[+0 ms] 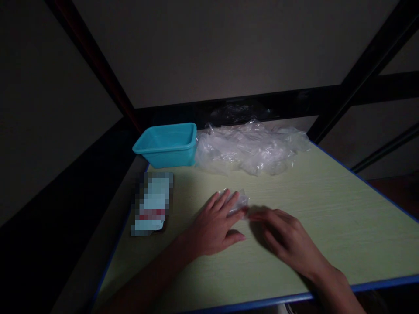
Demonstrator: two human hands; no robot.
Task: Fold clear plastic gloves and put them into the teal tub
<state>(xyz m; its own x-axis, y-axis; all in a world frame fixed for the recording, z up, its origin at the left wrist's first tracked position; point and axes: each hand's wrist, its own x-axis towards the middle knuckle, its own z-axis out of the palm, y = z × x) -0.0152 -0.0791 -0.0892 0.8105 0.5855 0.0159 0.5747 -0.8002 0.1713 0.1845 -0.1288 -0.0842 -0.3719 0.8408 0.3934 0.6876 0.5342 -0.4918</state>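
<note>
My left hand (214, 226) lies flat with spread fingers over a small piece of clear plastic (241, 200), pressing it to the table. Part of the plastic shows between and beyond the fingers; the rest is hidden under them. Just to the right, my right hand (288, 235) is beside the plastic's lower right edge, its fingers bent and its fingertips close to my left index finger. Whether those fingertips pinch anything is too dim to make out. Behind both hands a loose heap of crumpled clear plastic bags (248, 148) stretches along the table's far side.
A turquoise plastic basin (166, 159) stands at the table's far left corner, touching the bags. A phone-like object (153, 200), blurred out, lies at the left edge. The pale table (340, 218) has a blue rim. Dark-framed panels rise behind it.
</note>
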